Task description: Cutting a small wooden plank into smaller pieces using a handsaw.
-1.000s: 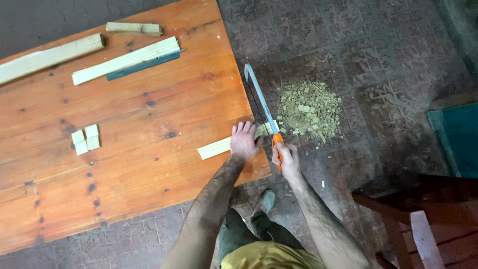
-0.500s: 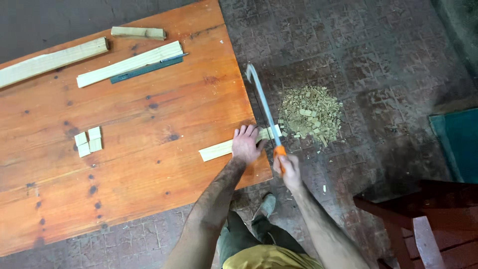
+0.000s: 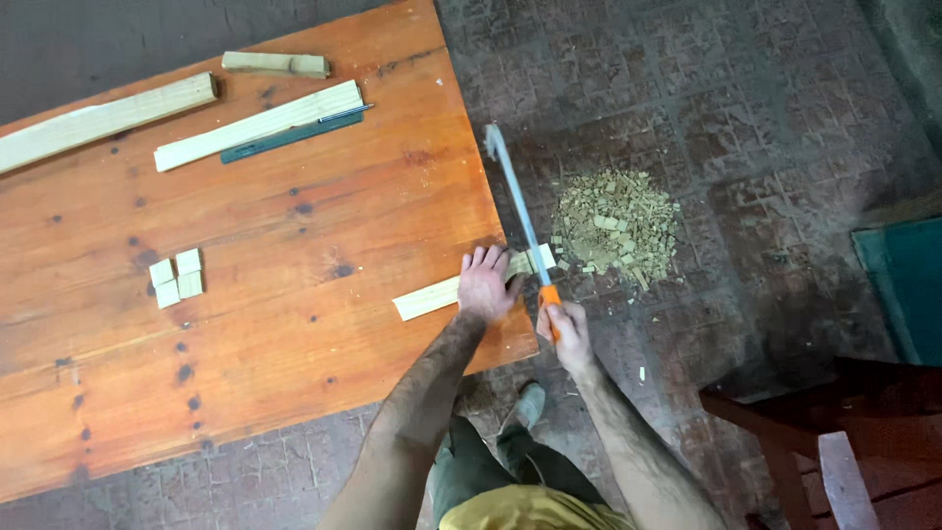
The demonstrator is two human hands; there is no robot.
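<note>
You are sawing a strip of wood at the table edge.
Your left hand [image 3: 486,285] presses the wood strip [image 3: 461,286] flat on the table [image 3: 294,324]. Your right hand [image 3: 566,329] grips the saw [image 3: 520,221] by its orange handle. Wood bits [image 3: 616,218] lie piled on the floor.

The left hand [image 3: 486,285] covered the middle of the wood strip [image 3: 427,297] beneath its fingers. Right-hand [image 3: 564,329] fingers hid most of the saw's orange handle [image 3: 549,296]. Whether the blade [image 3: 515,196] touched the strip beyond the left fingertips was too small to tell.
</note>
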